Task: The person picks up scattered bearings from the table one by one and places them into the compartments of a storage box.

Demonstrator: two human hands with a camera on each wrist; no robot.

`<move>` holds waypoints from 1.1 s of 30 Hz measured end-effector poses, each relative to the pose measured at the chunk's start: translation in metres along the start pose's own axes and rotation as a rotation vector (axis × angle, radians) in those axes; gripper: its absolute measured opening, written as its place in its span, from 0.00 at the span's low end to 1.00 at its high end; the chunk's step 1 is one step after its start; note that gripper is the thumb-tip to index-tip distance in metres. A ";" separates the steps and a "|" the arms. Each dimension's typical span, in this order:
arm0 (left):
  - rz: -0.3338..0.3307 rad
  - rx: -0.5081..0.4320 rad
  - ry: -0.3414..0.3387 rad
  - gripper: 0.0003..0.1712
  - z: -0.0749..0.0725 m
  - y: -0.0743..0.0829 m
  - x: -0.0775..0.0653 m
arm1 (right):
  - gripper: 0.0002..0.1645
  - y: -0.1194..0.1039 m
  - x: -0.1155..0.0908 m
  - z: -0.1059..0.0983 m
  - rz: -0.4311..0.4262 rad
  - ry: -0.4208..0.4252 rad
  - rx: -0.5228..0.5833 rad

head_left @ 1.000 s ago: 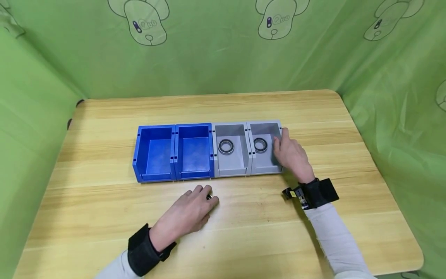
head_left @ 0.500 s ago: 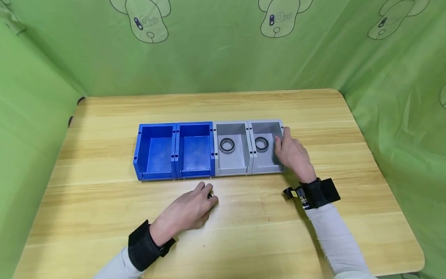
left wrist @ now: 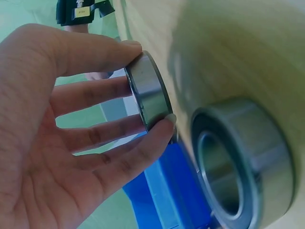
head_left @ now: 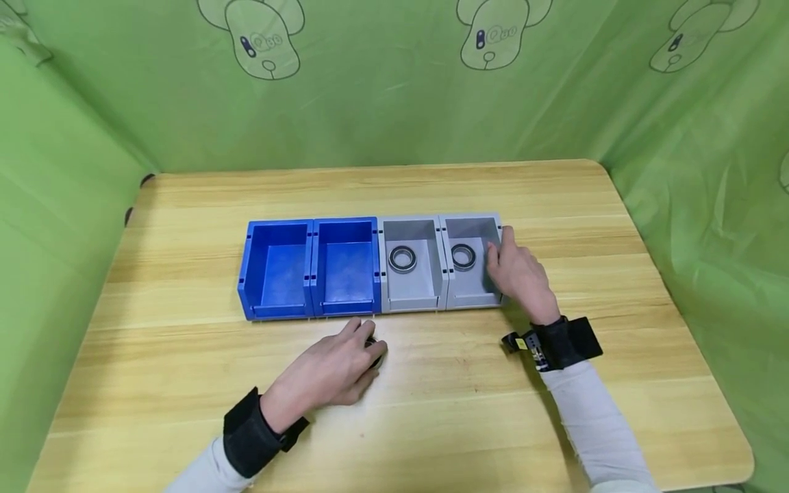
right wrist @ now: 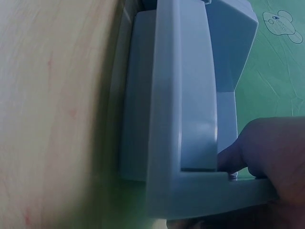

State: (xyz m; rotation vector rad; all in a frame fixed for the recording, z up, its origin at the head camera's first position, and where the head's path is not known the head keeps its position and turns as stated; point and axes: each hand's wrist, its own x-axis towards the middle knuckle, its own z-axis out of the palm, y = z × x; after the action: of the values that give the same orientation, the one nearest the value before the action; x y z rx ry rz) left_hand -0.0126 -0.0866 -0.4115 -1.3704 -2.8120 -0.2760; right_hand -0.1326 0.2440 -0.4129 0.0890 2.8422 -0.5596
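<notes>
My left hand (head_left: 327, 373) is low over the table in front of the bins, pinching a ball bearing (left wrist: 148, 88) between thumb and fingers. In the left wrist view this bearing is held edge-on. A second, larger-looking bearing (left wrist: 271, 162) rests on the tabletop beneath that hand; in the head view the hand hides it. With my right hand (head_left: 522, 277) I grip the right side wall of the rightmost grey bin (head_left: 483, 291), thumb inside it. One bearing (head_left: 453, 259) lies flat in that bin, and another bearing (head_left: 392, 260) lies in the neighbouring grey bin (head_left: 416, 302).
Two blue bins, the outer one (head_left: 280, 311) and the inner one (head_left: 345, 308), adjoin the grey bins on the left in one row. A wooden table (head_left: 154, 329) carries everything. Green cloth (head_left: 382, 116) hangs along its back and sides.
My left hand has shifted and turned slightly, so more of its bearing shows between the fingers. The right hand keeps its hold on the grey bin, and the bins stay put.
</notes>
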 end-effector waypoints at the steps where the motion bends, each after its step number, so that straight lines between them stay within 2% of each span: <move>1: 0.000 0.006 0.008 0.10 -0.001 -0.001 0.000 | 0.29 0.000 0.000 0.000 -0.001 -0.002 0.003; 8: 0.022 0.053 0.024 0.15 -0.015 -0.007 0.004 | 0.29 0.002 -0.001 0.000 0.013 0.008 0.003; 14: -0.006 0.025 0.025 0.19 -0.031 -0.016 0.006 | 0.30 0.001 0.000 0.001 0.017 -0.006 0.015; 21: 0.014 0.049 -0.025 0.21 -0.051 -0.030 0.008 | 0.31 -0.001 0.001 0.000 0.020 -0.003 0.007; 27: -0.002 0.035 -0.060 0.23 -0.059 -0.036 0.011 | 0.30 0.001 0.001 0.001 0.011 0.003 0.005; 33: -0.006 0.041 -0.020 0.18 -0.062 -0.043 0.017 | 0.29 0.001 0.000 0.002 0.005 -0.001 0.006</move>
State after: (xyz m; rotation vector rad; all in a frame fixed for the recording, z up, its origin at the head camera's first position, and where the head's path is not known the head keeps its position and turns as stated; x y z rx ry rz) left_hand -0.0613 -0.1089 -0.3562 -1.3642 -2.8222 -0.2042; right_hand -0.1326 0.2443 -0.4149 0.0974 2.8387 -0.5666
